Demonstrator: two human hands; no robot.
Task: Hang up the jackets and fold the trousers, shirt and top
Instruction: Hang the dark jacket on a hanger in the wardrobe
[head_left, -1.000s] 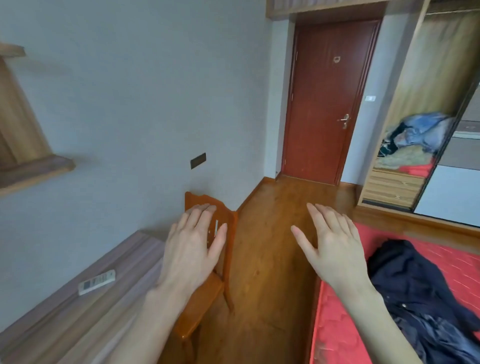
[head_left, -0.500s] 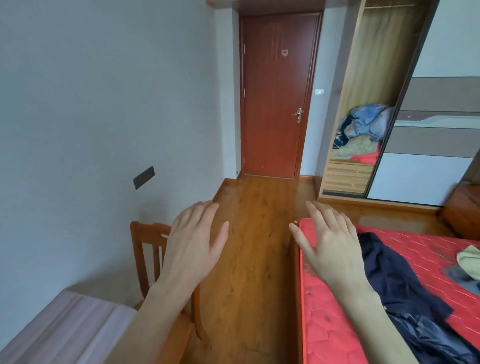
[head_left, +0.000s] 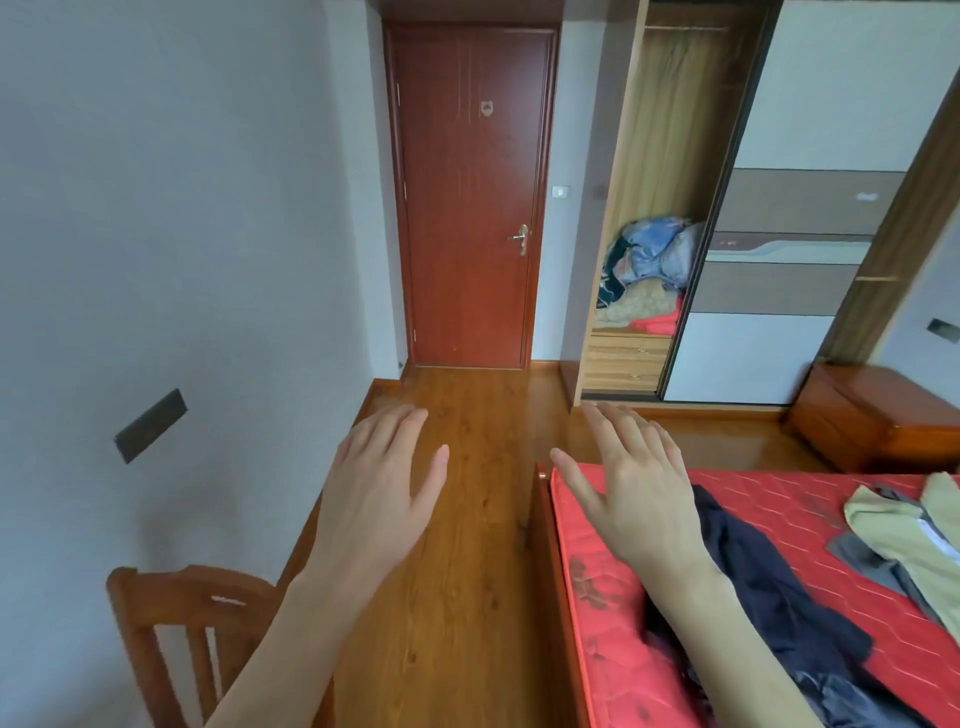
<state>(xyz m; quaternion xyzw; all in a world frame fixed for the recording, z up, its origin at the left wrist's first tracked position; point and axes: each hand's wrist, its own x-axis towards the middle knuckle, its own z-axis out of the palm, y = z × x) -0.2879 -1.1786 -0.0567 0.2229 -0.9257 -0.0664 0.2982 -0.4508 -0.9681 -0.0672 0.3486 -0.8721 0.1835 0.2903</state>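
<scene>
**View swings right, bed comes in**

Chair (head_left: 171, 623) slides to our lower left. Left hand (head_left: 376, 499) and right hand (head_left: 639, 499) still hover flat, fingers straight, holding nothing. Dark jacket (head_left: 763, 587) and newly visible beige garment (head_left: 904, 540) lie on the bed (head_left: 613, 649); nothing started.

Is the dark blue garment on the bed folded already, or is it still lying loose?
Loose, not folded. The dark blue garment lies crumpled in uneven bunches on the red mattress, and neither hand touches it.
</scene>
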